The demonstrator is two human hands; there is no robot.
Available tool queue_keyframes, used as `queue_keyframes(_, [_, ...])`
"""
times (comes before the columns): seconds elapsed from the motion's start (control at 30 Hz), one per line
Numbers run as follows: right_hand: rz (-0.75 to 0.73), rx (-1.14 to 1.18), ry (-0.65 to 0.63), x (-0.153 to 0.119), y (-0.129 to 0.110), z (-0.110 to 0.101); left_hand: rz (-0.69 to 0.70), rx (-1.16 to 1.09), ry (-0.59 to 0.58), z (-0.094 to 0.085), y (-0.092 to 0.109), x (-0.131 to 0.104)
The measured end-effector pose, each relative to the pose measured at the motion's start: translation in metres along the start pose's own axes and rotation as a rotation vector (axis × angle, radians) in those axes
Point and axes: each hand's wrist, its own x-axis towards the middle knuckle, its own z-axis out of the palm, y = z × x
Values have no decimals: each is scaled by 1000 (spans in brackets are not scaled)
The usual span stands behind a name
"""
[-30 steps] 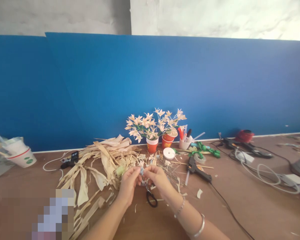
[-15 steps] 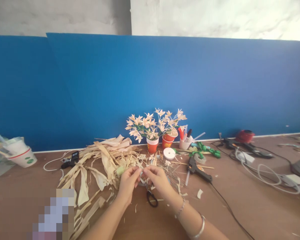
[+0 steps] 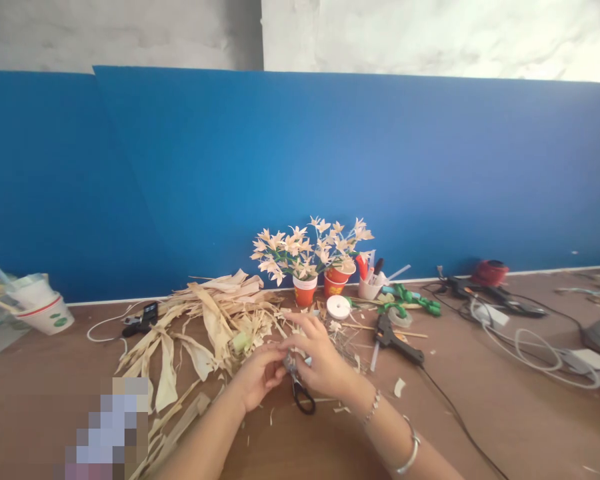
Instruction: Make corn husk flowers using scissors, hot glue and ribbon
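Note:
My left hand [image 3: 259, 375] is at the middle of the table, its fingers curled together; anything between them is too small to make out. Touching it from the right, my right hand [image 3: 316, 355] has its fingers spread and reaching over the left fingertips. Black-handled scissors [image 3: 305, 399] lie just below and between the hands, their blades partly hidden. A heap of dry husks [image 3: 215, 320] spreads to the left. Behind the hands stand pale flowers [image 3: 295, 247] in a red paper cup [image 3: 305, 292], beside a white spool [image 3: 339, 307].
A black glue gun [image 3: 397, 341] with a trailing cord lies to the right. Green wrapped pieces [image 3: 405, 298], a white power strip [image 3: 595, 369] and cables are farther right. A white cup [image 3: 47, 317] stands far left. A blue panel [image 3: 300, 167] rises behind the table.
My right hand has opened from a pinch and spread its fingers over the left one. My left hand has shifted slightly down, its fingers more curled.

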Motion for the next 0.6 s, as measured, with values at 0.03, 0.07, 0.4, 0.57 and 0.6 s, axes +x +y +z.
queue_keyframes(0.03, [3,-10,-6,0,0,-1,-4,3,-9,0,0,0])
queue_keyframes(0.07, [6,-20,-7,1,0,-1,-7,7,-18,-1,0,0])
queue_keyframes(0.4, [179,10,-27,2,6,-2,131,222,28,1,3,-3])
queue_keyframes(0.57, [283,20,34,3,8,-1,236,343,-24,2,2,-5])
queue_keyframes(0.6, [294,39,38,3,7,-2,236,343,-28,2,1,-5])
